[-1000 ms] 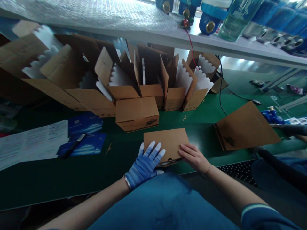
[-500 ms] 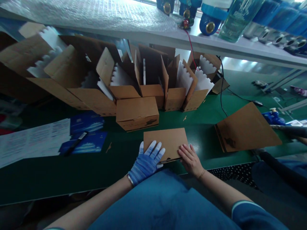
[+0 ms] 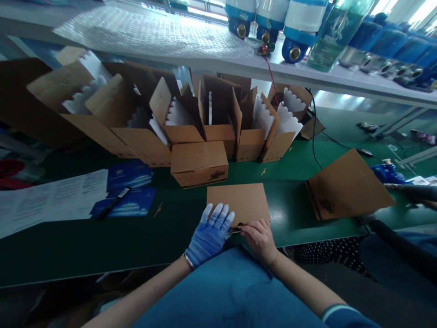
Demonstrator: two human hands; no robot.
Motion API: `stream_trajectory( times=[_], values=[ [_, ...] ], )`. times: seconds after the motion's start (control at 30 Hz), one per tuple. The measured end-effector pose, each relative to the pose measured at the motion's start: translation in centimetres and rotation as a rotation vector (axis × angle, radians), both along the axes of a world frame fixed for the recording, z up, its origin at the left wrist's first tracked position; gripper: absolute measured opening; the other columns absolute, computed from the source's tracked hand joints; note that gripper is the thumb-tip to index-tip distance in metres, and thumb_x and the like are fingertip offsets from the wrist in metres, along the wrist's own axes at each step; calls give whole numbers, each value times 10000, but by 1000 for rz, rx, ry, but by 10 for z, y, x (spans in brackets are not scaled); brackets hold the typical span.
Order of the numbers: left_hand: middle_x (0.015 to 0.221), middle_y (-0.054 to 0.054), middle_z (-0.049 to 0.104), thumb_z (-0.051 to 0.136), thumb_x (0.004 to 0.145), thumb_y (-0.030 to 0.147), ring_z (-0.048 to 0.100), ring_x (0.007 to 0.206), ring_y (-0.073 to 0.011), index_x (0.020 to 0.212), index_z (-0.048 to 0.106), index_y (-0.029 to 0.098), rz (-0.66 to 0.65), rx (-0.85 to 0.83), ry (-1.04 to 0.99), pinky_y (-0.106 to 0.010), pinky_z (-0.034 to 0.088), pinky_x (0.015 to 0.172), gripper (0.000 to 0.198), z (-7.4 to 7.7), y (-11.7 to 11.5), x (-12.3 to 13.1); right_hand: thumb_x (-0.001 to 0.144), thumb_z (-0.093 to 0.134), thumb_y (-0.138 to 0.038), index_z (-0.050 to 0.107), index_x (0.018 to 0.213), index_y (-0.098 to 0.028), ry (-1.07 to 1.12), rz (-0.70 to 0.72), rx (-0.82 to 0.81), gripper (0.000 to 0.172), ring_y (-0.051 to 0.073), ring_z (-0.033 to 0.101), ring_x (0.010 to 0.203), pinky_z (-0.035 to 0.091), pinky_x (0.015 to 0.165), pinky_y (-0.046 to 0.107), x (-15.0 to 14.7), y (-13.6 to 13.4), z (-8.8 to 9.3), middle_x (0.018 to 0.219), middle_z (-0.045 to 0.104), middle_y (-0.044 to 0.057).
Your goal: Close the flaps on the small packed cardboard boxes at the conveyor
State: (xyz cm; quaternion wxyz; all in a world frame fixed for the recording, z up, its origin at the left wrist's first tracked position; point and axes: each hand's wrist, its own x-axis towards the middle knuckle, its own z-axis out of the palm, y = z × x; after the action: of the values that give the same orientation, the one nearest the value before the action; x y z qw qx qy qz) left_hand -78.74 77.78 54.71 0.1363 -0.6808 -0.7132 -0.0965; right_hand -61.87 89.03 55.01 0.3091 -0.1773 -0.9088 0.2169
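Rests the gloved left hand (image 3: 209, 237) on the near left part of a flat cardboard box (image 3: 241, 198), with fingers extended and slightly parted, grasping nothing. Pinches the near edge of that box with the bare right hand (image 3: 262, 241), fingertips gathered narrow beside a small dark notch. Has the flat cardboard box lying on the green surface (image 3: 164, 246), close to the near rim and just in front of a taller closed carton (image 3: 200, 157). Shows, farther back, open cartons (image 3: 220, 132) with white notched inserts (image 3: 179, 114), below a shelf (image 3: 358, 83) bearing bubble wrap (image 3: 153, 34). Shows printed sheets (image 3: 68, 196) at left, overlapping blue booklets (image 3: 131, 202). Shows a larger brown box (image 3: 348, 187) at right, near another person's dark sleeve (image 3: 389, 232).
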Motion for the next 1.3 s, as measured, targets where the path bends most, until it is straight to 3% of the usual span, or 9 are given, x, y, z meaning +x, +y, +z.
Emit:
stream_trajectory(
  times=[0.13,0.27,0.43,0.63,0.97,1.1,1.17,1.23,1.3],
  values=[
    [1388,-139,345,447,869,392,209,1321,-297,1304,430,139,-36,14,-39,-490,191,1110,504,-2,0,-2,881,463,-285,641,901,-222,-185,-59,-165,190,116,541,777,350,752,278,-5,7,19,833,655,-10],
    [1361,-154,378,448,862,416,250,1300,-313,1283,452,123,-58,14,-51,-500,207,1097,513,-4,2,-5,841,513,-389,645,925,-301,-522,87,-255,179,97,595,776,361,646,224,-17,27,48,870,673,-61],
    [1317,-187,416,467,840,441,312,1260,-338,1260,469,85,-116,41,-35,-508,256,1064,550,-1,5,-11,802,532,-389,599,957,-322,-827,159,-14,181,164,594,687,249,539,274,-33,35,70,822,664,-32],
    [1325,-183,403,422,862,427,303,1266,-332,1258,466,100,-122,62,-29,-509,259,1057,516,-1,4,-12,875,375,-206,540,823,-187,-734,252,203,174,165,525,831,276,722,327,-29,22,63,835,617,26],
    [1302,-190,434,416,847,501,332,1248,-333,1237,494,85,-119,78,-51,-511,271,1054,575,-1,6,-12,841,399,-152,535,831,-168,-690,211,70,137,166,426,815,294,722,312,-36,17,65,835,560,42],
    [1334,-174,403,433,844,501,301,1269,-327,1258,469,110,-119,70,-61,-515,260,1063,570,-4,5,-13,903,309,-164,496,826,-151,-495,11,-118,202,135,444,807,353,748,254,6,23,69,845,528,49],
    [1327,-151,417,457,840,487,314,1264,-317,1243,479,136,-144,91,-58,-519,268,1061,534,-7,4,-14,885,344,-144,508,826,-151,-634,-123,-104,174,146,474,794,365,721,261,43,25,60,847,537,58],
    [1273,-113,478,514,837,396,358,1242,-287,1203,505,172,-204,160,-44,-502,301,1054,429,-10,1,-15,825,417,-89,552,826,-168,-932,-160,-18,157,175,509,750,363,670,290,77,21,47,811,565,59],
    [1212,-87,527,564,819,246,394,1221,-261,1175,517,187,-281,230,-28,-472,345,1038,364,-12,-1,-16,787,432,-31,586,901,-202,-1014,-167,4,256,188,533,756,372,663,300,93,13,36,822,588,52]
  ],
)
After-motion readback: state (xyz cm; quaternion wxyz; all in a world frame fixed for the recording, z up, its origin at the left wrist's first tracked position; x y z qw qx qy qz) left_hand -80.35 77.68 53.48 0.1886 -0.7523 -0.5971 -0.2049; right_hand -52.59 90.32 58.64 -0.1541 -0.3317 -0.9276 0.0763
